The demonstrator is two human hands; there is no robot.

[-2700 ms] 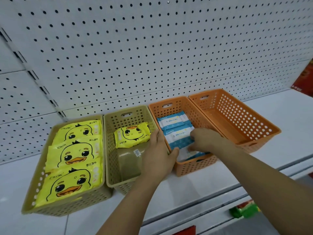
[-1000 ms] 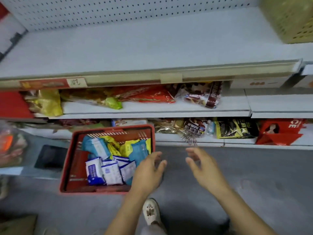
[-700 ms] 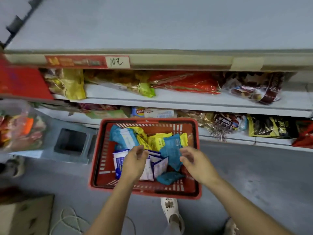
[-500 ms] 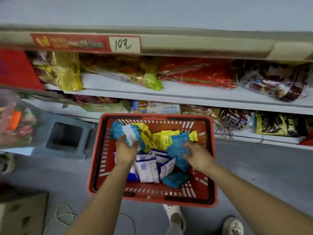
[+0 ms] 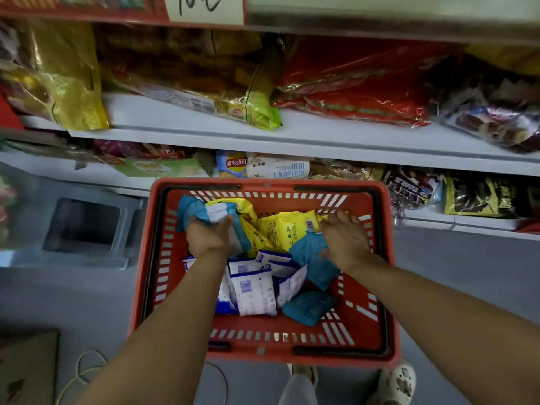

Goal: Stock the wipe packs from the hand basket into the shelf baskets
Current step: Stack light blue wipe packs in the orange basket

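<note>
Head view
- Hand basket [image 5: 140, 287]: red plastic, on the grey floor, just toward 6 o'clock from the middle of the view.
- Wipe packs: all loose inside the basket; yellow packs [image 5: 287, 229] at 12 o'clock, white packs [image 5: 254, 290] in the middle, a small teal pack [image 5: 309, 306] at 5 o'clock.
- Left hand [image 5: 209, 236]: at the basket's 10 o'clock, fingers curled round a blue and white pack [image 5: 204, 210].
- Right hand [image 5: 344, 238]: at 2 o'clock in the basket, fingers spread and lying on the yellow packs, palm over a large teal pack [image 5: 314, 258]; it grips nothing that shows.
- Shelves [image 5: 321, 135]: at 12 o'clock, loaded with snack bags [image 5: 350, 83].
- Grey box [image 5: 84, 226]: on the floor at 9 o'clock, beside the basket.
- Shoe [image 5: 399, 381]: at 5 o'clock, just beyond the basket's near rim.
</note>
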